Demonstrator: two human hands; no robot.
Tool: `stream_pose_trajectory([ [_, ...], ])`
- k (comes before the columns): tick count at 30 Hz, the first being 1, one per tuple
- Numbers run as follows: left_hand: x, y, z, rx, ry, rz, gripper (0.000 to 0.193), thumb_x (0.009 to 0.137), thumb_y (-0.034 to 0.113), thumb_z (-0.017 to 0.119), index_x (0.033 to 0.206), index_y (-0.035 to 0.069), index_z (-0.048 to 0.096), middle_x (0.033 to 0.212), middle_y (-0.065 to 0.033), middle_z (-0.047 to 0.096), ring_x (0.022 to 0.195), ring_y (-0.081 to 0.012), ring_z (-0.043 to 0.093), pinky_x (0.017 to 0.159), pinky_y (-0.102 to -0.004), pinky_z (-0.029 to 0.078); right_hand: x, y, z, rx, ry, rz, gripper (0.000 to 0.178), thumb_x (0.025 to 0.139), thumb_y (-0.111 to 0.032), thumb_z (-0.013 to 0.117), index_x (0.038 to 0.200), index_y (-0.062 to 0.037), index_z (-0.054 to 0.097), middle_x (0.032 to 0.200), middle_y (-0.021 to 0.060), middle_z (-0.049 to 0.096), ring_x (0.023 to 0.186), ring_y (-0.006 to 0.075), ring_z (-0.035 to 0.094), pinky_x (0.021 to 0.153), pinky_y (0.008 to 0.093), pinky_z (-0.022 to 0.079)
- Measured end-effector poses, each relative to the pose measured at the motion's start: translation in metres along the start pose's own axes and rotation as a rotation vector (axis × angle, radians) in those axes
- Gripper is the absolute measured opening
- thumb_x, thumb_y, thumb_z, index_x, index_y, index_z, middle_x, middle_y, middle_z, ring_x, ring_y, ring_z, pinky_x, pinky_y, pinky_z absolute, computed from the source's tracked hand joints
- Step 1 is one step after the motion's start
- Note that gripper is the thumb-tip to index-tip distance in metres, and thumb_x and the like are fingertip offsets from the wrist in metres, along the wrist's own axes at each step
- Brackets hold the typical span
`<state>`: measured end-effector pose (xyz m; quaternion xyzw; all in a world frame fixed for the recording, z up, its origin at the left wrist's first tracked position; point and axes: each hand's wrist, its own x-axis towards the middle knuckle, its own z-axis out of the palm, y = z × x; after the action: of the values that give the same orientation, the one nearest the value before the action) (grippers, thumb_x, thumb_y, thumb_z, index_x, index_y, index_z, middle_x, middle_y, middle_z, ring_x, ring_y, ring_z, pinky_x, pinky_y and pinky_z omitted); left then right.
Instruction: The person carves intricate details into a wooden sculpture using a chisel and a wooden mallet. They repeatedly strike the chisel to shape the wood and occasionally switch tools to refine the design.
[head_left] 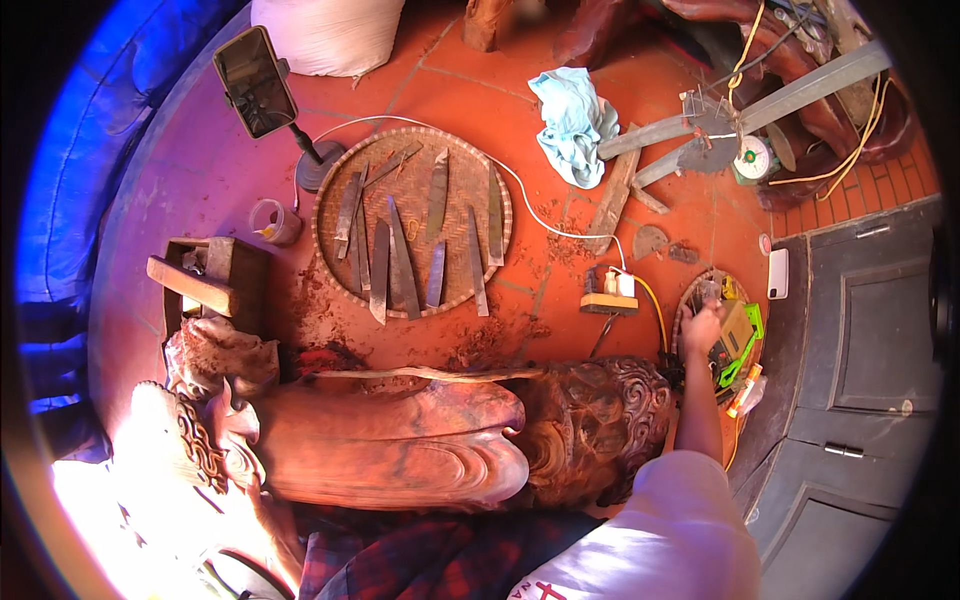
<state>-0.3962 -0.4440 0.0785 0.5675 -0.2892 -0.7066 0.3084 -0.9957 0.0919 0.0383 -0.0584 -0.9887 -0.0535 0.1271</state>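
The carved wooden sculpture point(400, 430) lies crosswise before the person on the red-tiled floor point(450, 85), left hand point(253, 500) by its left end, grip unclear. Well apart, the right hand point(703, 328) is at a small woven tray point(686, 298); its hold cannot be told. Beyond lies a round bamboo tray point(462, 178) of flat blades point(437, 195); a grey panelled door point(885, 335) stands right, blue sheeting point(80, 190) left.

Woodcarving workshop, with carved wooden piece point(400, 440), metal blades point(403, 262) on woven tray point(465, 185), scattered shavings point(488, 350).
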Motion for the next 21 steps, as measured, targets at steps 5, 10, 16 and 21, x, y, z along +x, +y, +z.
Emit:
stream_pose_trajectory([
  [5, 0.001, -0.004, 0.009, -0.007, -0.130, -0.015, 0.058, 0.085, 0.045, 0.069, 0.130, 0.011, 0.053, 0.131, -0.0061, 0.050, 0.128, -0.0240, 0.041, 0.111, -0.0464, 0.027, -0.003, -0.107, -0.039, 0.392, -0.243, -0.304, 0.062, 0.071, -0.050, 0.079, 0.105, -0.0002, 0.066, 0.081, 0.0241, 0.068, 0.082, 0.0397, 0.068, 0.072, 0.0478, 0.054],
  [10, -0.005, -0.002, 0.028, -0.049, -0.059, 0.021, 0.061, 0.082, 0.039, 0.073, 0.129, 0.007, 0.053, 0.125, -0.0116, 0.055, 0.116, -0.0276, 0.052, 0.103, -0.0468, 0.038, -0.030, -0.177, -0.077, 0.089, -0.603, -0.490, 0.077, 0.070, -0.067, 0.070, 0.104, 0.0019, 0.065, 0.100, 0.0275, 0.067, 0.092, 0.0408, 0.067, 0.080, 0.0477, 0.054],
  [16, -0.002, -0.005, 0.025, -0.118, 0.034, 0.067, 0.067, 0.076, 0.031, 0.080, 0.131, 0.007, 0.049, 0.116, -0.0091, 0.058, 0.110, -0.0251, 0.054, 0.103, -0.0456, 0.039, -0.029, -0.158, -0.063, 0.016, -0.562, -0.404, 0.082, 0.057, -0.045, 0.085, 0.115, 0.0026, 0.052, 0.100, 0.0210, 0.069, 0.099, 0.0348, 0.066, 0.088, 0.0405, 0.053],
  [21, -0.002, -0.006, 0.023, -0.020, -0.031, 0.031, 0.062, 0.082, 0.041, 0.072, 0.131, 0.011, 0.051, 0.123, -0.0084, 0.055, 0.118, -0.0273, 0.049, 0.104, -0.0473, 0.036, 0.017, -0.106, -0.076, 0.077, -0.288, -0.194, 0.072, 0.059, -0.037, 0.079, 0.115, -0.0011, 0.053, 0.107, 0.0209, 0.065, 0.093, 0.0367, 0.067, 0.085, 0.0437, 0.054],
])
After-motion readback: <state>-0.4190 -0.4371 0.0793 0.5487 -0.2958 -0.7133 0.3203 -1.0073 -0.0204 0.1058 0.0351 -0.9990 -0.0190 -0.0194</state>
